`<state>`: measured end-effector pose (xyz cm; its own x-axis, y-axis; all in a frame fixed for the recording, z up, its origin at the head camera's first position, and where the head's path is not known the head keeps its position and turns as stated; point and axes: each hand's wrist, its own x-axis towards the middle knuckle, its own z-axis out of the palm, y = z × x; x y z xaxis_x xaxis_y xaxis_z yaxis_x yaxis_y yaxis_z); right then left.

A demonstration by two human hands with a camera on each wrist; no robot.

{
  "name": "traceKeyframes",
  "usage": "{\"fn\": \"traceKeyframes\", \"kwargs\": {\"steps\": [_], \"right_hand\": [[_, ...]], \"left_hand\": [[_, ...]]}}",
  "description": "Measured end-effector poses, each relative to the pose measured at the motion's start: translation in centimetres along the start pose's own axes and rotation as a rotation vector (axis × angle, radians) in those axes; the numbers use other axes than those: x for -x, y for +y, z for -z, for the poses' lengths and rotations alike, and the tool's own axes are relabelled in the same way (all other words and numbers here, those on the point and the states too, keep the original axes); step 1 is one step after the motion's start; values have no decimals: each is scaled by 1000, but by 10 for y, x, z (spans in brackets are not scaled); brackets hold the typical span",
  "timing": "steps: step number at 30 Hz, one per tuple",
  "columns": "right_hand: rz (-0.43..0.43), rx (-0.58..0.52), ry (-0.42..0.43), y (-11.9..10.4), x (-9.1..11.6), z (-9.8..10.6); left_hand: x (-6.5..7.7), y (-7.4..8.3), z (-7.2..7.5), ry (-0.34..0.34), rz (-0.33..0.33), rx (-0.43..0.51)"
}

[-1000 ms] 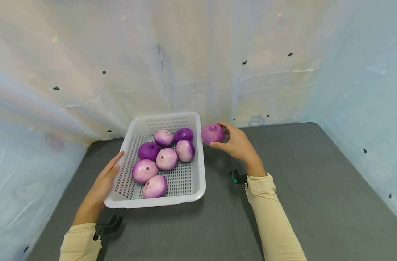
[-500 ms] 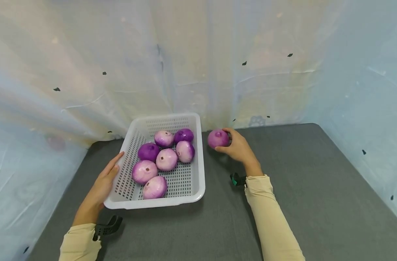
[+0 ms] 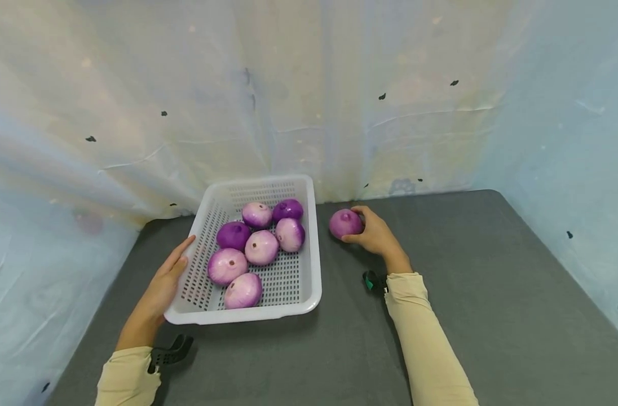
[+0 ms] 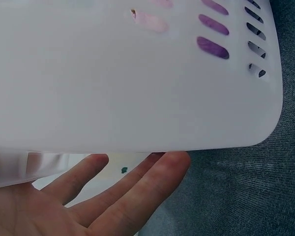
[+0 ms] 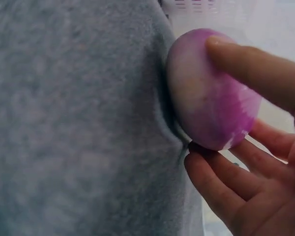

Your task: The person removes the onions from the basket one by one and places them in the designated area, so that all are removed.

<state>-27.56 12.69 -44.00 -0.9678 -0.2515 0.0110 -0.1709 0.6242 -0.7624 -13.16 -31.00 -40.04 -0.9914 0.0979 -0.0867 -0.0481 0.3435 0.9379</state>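
Note:
A white plastic basket with slotted walls sits on the left half of the table. Several purple and pinkish-white onions lie in it, one of them a dark purple onion. My left hand rests against the basket's left side. In the left wrist view its fingers lie fairly straight along the rim; the thumb is hidden. To the right of the basket, my right hand grips a single purple onion between thumb and fingers. In the right wrist view that onion appears against the table cloth.
A dark grey cloth covers the table. Pale plastic sheeting hangs behind it and on both sides. Each wrist carries a black camera mount, the left mount close to the basket's near left corner.
My right hand has carried the onion away from the basket's right rim, rightward and down to the table. The left hand and basket have stayed in place.

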Motion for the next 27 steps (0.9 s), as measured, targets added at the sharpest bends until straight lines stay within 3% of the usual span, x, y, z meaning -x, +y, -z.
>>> {"fn": "traceKeyframes", "kwargs": {"steps": [11, 18, 21, 27], "right_hand": [[-22, -28, -11, 0, 2, 0], [25, 16, -16, -4, 0, 5], [50, 31, 8, -12, 3, 13], [180, -97, 38, -48, 10, 12]], "left_hand": [[-1, -4, 0, -5, -24, 5], [-1, -4, -1, 2, -8, 1], [-2, -4, -1, 2, -13, -11], [-3, -3, 0, 6, -25, -23]]}}
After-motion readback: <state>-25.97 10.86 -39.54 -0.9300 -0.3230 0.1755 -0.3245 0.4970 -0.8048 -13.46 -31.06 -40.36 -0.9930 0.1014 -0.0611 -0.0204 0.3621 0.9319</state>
